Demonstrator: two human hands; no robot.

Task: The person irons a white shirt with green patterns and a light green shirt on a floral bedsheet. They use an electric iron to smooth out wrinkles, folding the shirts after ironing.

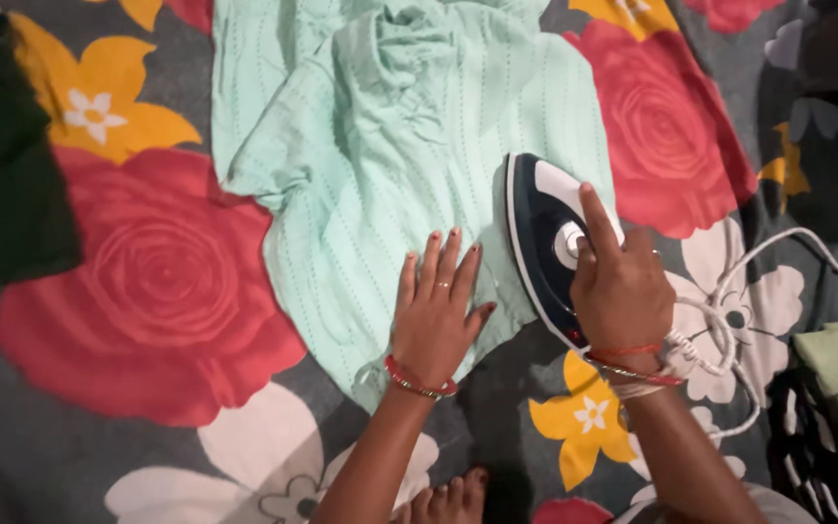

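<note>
One dark-blue and white iron [543, 243] rests on one mint-green garment [390, 165], just right of the left hand [434, 315] and under the right hand [618, 291] — the garment lies spread over a floral sheet [147, 281] of red, yellow and white blooms on grey. The left hand's fingers [443, 262] lie flat and spread open on the cloth, holding nothing; the right hand's fingers are closed around the iron's handle, the forefinger stretched along it. One white cord [729, 301] loops from the iron's rear — beside the right wrist.
</note>
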